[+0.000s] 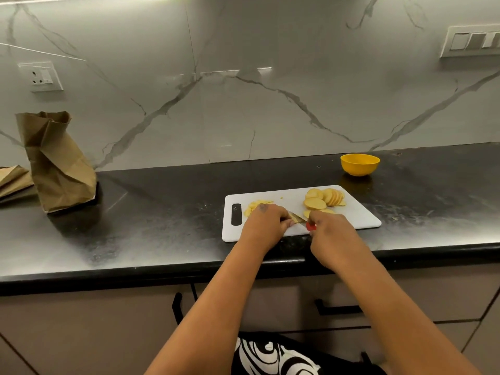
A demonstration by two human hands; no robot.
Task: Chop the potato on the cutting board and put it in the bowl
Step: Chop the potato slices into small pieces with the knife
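Observation:
A white cutting board (359, 215) lies on the black counter. Round potato slices (324, 197) are stacked at its far right. A small heap of chopped potato pieces (255, 205) sits at its far left. My left hand (266, 219) holds down a potato slice near the board's front, fingers curled over it. My right hand (328, 224) grips a red-handled knife (299, 218), whose blade points left against the slice under my left fingers. A yellow bowl (359, 164) stands behind the board to the right, with its inside hidden from view.
A crumpled brown paper bag (58, 163) stands at the counter's left, more folded paper (13, 180) beside it. The counter's front edge (162, 269) runs just below the board. Drawer handles (338, 309) show under the counter.

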